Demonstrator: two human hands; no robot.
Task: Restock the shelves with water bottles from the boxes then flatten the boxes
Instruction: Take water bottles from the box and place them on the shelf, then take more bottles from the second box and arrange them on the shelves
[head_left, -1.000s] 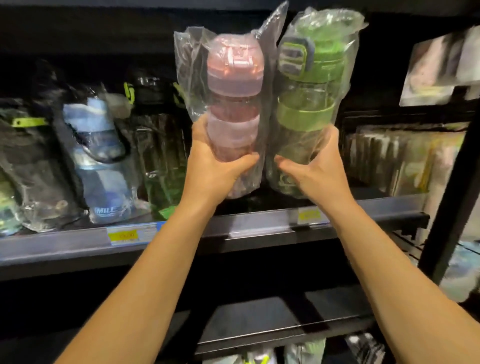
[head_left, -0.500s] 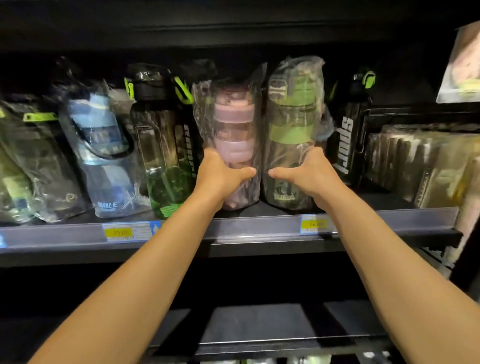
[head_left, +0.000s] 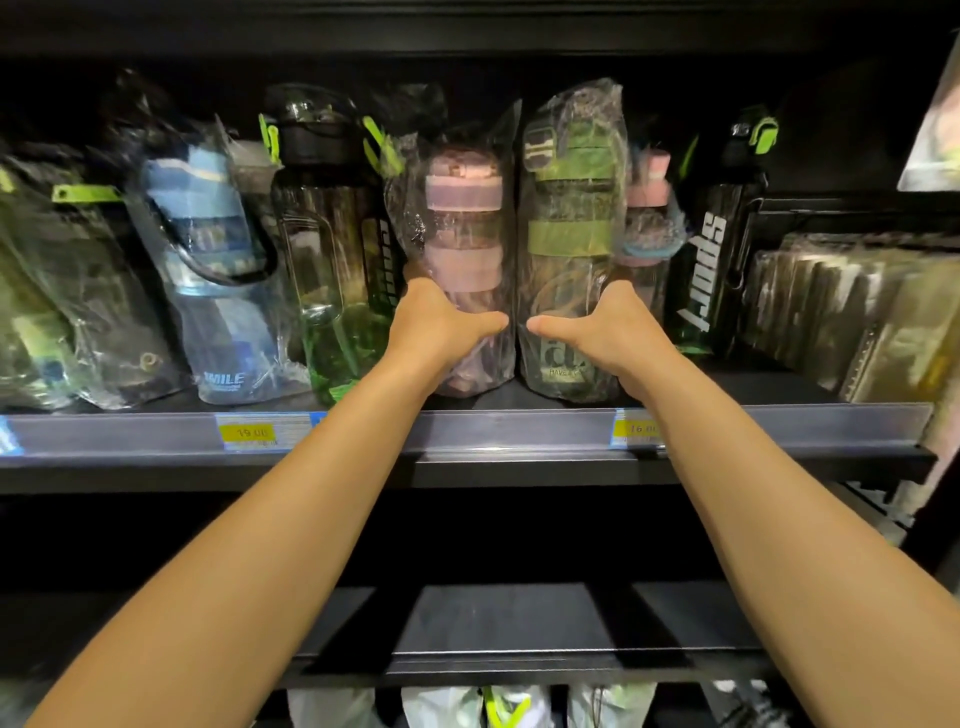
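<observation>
1. The left hand (head_left: 441, 325) grasps the lower half of a pink water bottle (head_left: 462, 218) wrapped in a clear plastic bag. The thumb lies across the front and the fingers curl round the bottle's left side.
2. The right hand (head_left: 597, 330) grasps the lower half of a green water bottle (head_left: 569, 208), also bagged. The thumb points left across the front and the fingers wrap round the right side.
3. Both bottles stand upright side by side with their bags touching. Their bases rest on a black shelf (head_left: 467, 431), near its front edge.
4. Two bare forearms reach up from the bottom corners.
5. Left of the pink bottle stands a tall clear bottle (head_left: 322, 260) with a black lid and lime clips. Beyond it leans a bagged blue bottle (head_left: 208, 249) printed "SMILE".
6. Just beside the green bottle, on its right, is a small pink-lidded bottle (head_left: 647, 208). Next come a black bottle (head_left: 711, 260) printed "sport" and a row of flat wrapped packets (head_left: 841, 312).
7. The shelf's front rail carries two yellow price labels (head_left: 262, 431), too blurred to read.
8. A lower shelf (head_left: 509, 629) sits beneath.
</observation>
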